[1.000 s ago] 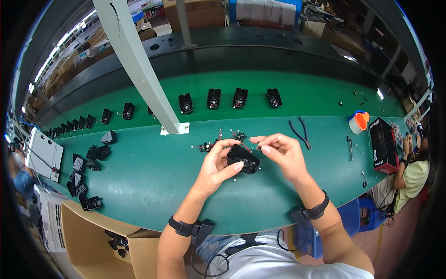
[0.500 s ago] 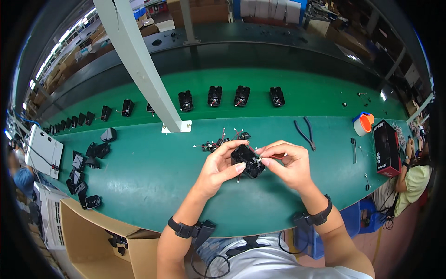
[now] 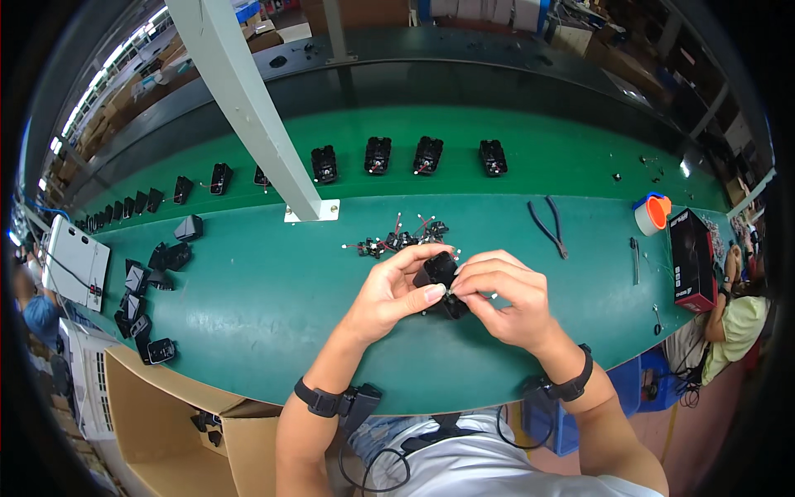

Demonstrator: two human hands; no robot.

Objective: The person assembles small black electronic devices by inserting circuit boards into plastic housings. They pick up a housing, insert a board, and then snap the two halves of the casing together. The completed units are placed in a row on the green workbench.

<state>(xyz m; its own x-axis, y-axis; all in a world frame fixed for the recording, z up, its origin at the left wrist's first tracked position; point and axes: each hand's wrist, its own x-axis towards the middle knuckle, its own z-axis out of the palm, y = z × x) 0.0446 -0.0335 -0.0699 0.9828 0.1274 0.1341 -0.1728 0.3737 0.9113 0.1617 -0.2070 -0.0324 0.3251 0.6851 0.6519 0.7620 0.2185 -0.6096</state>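
My left hand [image 3: 392, 291] is closed around a black plastic housing [image 3: 441, 267], its thumb lying across the near side. The housing's open, hollow side faces up, tilted in my grip. From the right, my right hand [image 3: 507, 296] pinches a small wired part [image 3: 450, 292] against the housing's inside; its fingers cover most of the part. A tangle of small black parts with red and white wires [image 3: 401, 240] lies on the green table [image 3: 273, 331] just beyond my hands.
Several black housings [image 3: 378, 156] stand in a row on the green strip behind the table. A grey post [image 3: 257, 124] rises left of centre. Pliers [image 3: 548, 228], an orange-and-white cup [image 3: 652, 214] and a black box [image 3: 692, 258] sit at right; loose black housings [image 3: 137, 290] at left.
My right fingers have closed in over the housing, and the red wires seen between them earlier are now hidden. The housing has turned a little more upright. The whole view has shifted slightly.
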